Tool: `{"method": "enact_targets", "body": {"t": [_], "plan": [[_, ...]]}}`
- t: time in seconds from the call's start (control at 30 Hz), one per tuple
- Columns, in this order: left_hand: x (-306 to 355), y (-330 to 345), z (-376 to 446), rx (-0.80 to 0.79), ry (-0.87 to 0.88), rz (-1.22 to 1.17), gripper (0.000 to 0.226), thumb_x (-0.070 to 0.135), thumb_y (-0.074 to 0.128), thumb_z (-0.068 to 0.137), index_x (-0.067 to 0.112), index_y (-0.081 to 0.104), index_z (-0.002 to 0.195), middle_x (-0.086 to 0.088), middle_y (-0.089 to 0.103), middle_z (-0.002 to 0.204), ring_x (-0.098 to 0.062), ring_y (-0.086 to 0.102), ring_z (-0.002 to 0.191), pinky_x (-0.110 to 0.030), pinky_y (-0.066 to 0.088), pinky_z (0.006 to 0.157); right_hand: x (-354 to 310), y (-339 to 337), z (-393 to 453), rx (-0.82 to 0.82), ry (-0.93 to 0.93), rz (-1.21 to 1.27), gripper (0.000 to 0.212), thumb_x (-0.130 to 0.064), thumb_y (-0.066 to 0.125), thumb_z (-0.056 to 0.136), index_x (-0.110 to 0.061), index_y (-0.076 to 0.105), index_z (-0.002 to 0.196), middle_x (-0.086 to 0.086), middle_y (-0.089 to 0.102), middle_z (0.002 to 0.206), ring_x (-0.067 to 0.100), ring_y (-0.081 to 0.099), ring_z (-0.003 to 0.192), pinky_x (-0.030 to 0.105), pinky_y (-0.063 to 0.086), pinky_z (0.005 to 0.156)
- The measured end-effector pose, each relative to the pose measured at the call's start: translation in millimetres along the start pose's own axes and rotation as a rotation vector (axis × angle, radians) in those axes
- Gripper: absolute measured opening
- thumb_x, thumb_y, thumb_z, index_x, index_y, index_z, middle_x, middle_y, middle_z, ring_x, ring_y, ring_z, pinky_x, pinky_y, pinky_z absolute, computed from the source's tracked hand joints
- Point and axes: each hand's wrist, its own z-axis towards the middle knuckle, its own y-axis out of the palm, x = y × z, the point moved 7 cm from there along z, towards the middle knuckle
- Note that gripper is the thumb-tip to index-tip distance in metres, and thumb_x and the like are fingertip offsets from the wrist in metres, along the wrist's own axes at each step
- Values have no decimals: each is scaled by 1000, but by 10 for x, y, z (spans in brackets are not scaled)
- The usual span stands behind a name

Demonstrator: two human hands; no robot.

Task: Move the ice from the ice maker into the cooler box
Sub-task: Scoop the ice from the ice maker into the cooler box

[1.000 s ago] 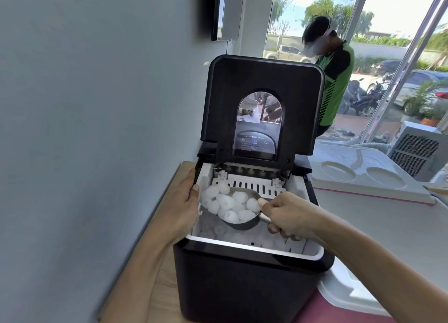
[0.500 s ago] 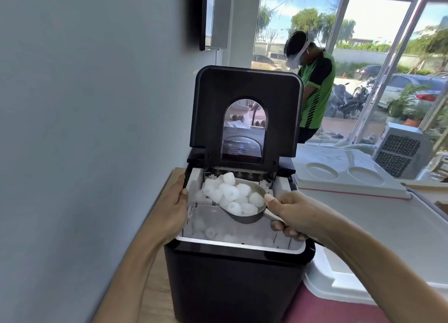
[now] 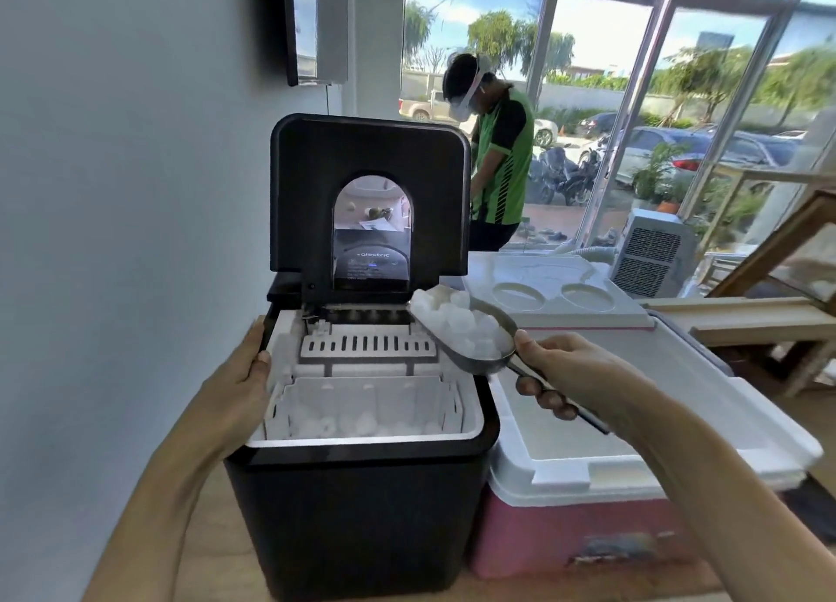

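Head view only. Black ice maker (image 3: 362,488) as landmark, lid (image 3: 368,194) hinged up at its back. Left hand (image 3: 235,389) on the maker's left rim, thumb hooked over the edge, fingers wrapped down the outer wall, steadying it. Right hand (image 3: 570,375) curled round the handle of a metal scoop (image 3: 475,348), thumb on top, near the maker's right rear corner. Scoop heaped with ice (image 3: 461,321), held above the maker's right rim, mouth pointing back and left. More ice cubes (image 3: 357,423) left low in the maker's white basket. Cooler box (image 3: 588,511), pink body and white rim, touching or just beside the maker's right side; lid (image 3: 556,291) swung open behind, interior white; contents not clear from here. Second person (image 3: 493,158) standing well behind the maker, by the window.

Step in hand, judged: loaded scoop lifted out, carry to cooler just under way. Next move calls for travel rightward over the maker's rim, scoop kept level so the heaped cubes stay put, then a tip over the cooler's opening. Risk: top cubes rolling off at the gap between maker and cooler. More scoops likely needed after this.
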Motion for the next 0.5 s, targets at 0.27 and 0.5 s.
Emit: {"method": "enact_targets", "body": {"t": [0.27,0.5], "plan": [[16,-11,-15,1,-25,18,48,32,28,100,36,17,146,14,22,152,-13,20,142,-28,13,112,505,-510,84,204,98,24,37,-36,37,101,-9,58,88,2,47,57,11,32,39,17,23,34],[2,3,9,-16,-18,14,53,34,36,97,33,16,147,10,25,152,-14,23,141,-23,16,106,1084,-599,316,366,145,-189,41,-33,48,97,3,67,98,6,53,62,19,46,49,20,37,42]]}}
